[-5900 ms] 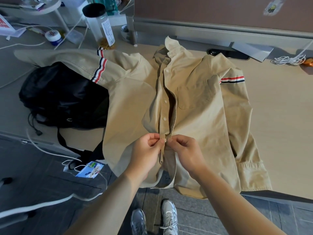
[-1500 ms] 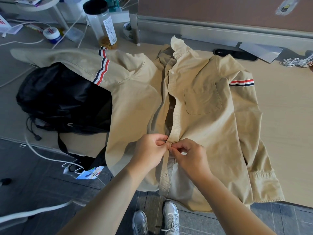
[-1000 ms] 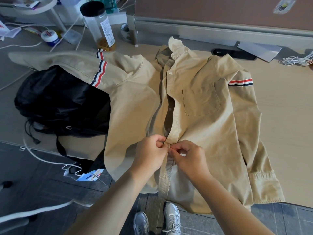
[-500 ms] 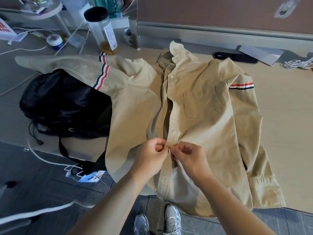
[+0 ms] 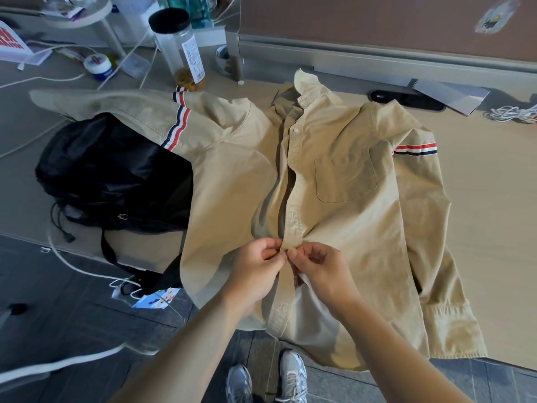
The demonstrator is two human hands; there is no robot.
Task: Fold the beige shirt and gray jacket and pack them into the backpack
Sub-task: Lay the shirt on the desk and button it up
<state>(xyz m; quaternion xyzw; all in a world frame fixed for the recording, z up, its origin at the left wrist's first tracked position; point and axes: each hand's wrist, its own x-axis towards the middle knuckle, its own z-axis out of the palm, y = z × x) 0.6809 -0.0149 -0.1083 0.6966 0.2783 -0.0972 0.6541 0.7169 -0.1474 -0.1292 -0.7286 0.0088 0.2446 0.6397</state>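
On the counter (image 5: 491, 234), front side up: beige shirt (image 5: 354, 237), collar at the far end, hem hanging past the near edge over the floor.

- Left hand (image 5: 254, 274): fingers (image 5: 268, 251) curled, thumb and forefinger pinching the edge of the button placket (image 5: 293, 219) low on the shirt front.
- Right hand (image 5: 324, 271): fingers (image 5: 300, 254) also curled, pinching the same placket from the other side. Fingertips of both hands meet, touching or nearly so. Whether a button sits between them cannot be told.
- Placket closed near the collar, gaping open in the middle stretch above the hands.
- Chest pocket (image 5: 345, 175) on the person's right half of the shirt.
- Sleeve on the person's right lies straight down along the shirt body, with a red, white and navy striped band (image 5: 415, 149) on the upper arm and the cuff near the counter edge.
- Other sleeve (image 5: 116, 107) is spread out to the left with the same striping, draped across the top of the backpack (image 5: 110, 173).
- Backpack: black, lying on the counter just left of the shirt, partly under it, straps dangling off the near edge with a paper tag (image 5: 155, 298).
- Far left clutter: clear jar (image 5: 180, 50) with black lid, small white tub (image 5: 97, 64), loose cables.
- Coiled white cable (image 5: 511, 114) at far right.
- Sneakers (image 5: 290, 379) visible on the floor below.
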